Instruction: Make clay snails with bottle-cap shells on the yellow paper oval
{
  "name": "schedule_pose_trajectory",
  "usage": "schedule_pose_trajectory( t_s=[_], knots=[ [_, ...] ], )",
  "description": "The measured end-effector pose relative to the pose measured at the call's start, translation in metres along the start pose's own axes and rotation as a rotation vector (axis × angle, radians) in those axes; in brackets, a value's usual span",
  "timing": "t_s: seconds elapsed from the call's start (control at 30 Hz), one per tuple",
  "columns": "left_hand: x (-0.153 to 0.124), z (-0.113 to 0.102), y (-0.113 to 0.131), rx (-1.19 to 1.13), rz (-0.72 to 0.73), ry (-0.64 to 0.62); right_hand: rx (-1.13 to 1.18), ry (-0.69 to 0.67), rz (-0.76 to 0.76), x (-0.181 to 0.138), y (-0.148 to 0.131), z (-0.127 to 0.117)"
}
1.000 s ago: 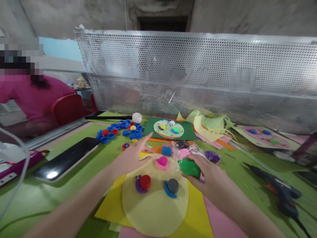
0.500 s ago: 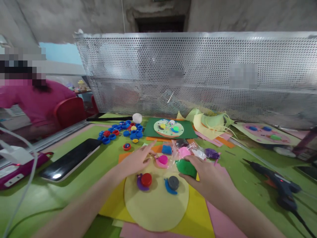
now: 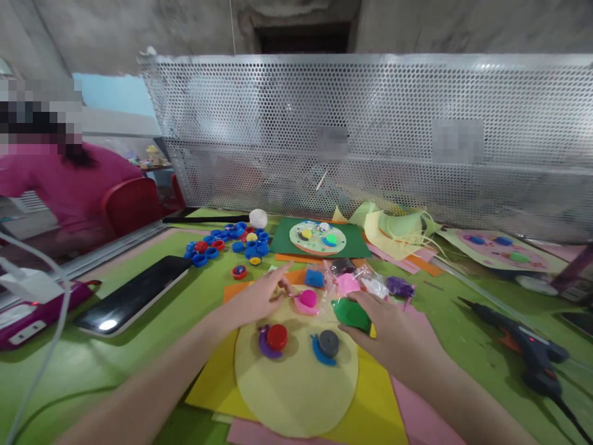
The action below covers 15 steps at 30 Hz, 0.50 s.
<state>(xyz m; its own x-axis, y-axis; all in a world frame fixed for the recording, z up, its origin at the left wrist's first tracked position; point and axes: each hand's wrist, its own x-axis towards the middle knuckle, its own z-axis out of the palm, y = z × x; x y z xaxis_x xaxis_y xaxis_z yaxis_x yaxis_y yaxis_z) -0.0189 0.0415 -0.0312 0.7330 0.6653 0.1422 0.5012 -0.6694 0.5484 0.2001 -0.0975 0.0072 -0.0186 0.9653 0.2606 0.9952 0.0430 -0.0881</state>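
My right hand is closed round a lump of green clay at the upper right edge of a pale yellow foam disc. My left hand rests on the disc's upper left edge with its fingers stretched out, the index pointing away; it holds nothing. On the disc sit a red cap on a purple shape, a grey cap on a blue shape and a pink cap on a pink shape. The disc lies on yellow and pink foam sheets.
Small bags of blue, pink, white and purple clay lie behind the disc. Several blue bottle caps, a dark tablet, a finished disc on green foam, a glue gun and a perforated metal screen surround it. A person in pink sits at the left.
Both hands have stayed nearly in place; the view shifted slightly. The green clay remains in my right hand.
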Motion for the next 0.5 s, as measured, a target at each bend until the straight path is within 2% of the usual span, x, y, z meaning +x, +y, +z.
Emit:
schedule_pose_trajectory(
  t_s=[0.5],
  knots=[
    [0.006, -0.002, 0.011, -0.123, -0.041, 0.052, -0.031, 0.002, -0.005, 0.0, 0.0, 0.003]
  ],
)
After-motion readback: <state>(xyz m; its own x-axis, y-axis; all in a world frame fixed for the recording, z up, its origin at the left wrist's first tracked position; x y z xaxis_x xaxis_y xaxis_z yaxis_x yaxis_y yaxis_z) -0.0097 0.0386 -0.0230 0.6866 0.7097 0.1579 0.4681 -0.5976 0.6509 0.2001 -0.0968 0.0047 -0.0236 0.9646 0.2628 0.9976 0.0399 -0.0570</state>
